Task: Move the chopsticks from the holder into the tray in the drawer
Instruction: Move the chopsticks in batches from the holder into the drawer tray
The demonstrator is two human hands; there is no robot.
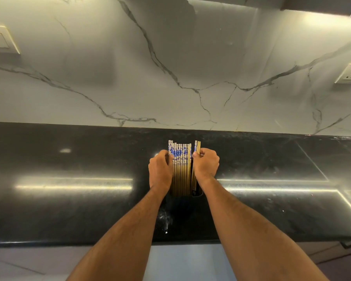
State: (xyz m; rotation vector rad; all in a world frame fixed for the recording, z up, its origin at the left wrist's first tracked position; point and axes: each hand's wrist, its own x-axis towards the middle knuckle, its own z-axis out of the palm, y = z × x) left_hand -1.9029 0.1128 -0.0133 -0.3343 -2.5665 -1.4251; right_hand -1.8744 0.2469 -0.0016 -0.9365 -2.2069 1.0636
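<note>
Several chopsticks, yellowish with blue-and-white patterned tops, stand upright in a dark holder on the black counter. My left hand is curled against the left side of the main bundle. My right hand is closed around a few chopsticks pulled slightly apart to the right of the rest. The holder is mostly hidden between my wrists. No drawer or tray is in view.
The black stone counter runs left to right, with its front edge near the bottom. Behind it rises a white marble backsplash with a switch plate at left and a socket at right.
</note>
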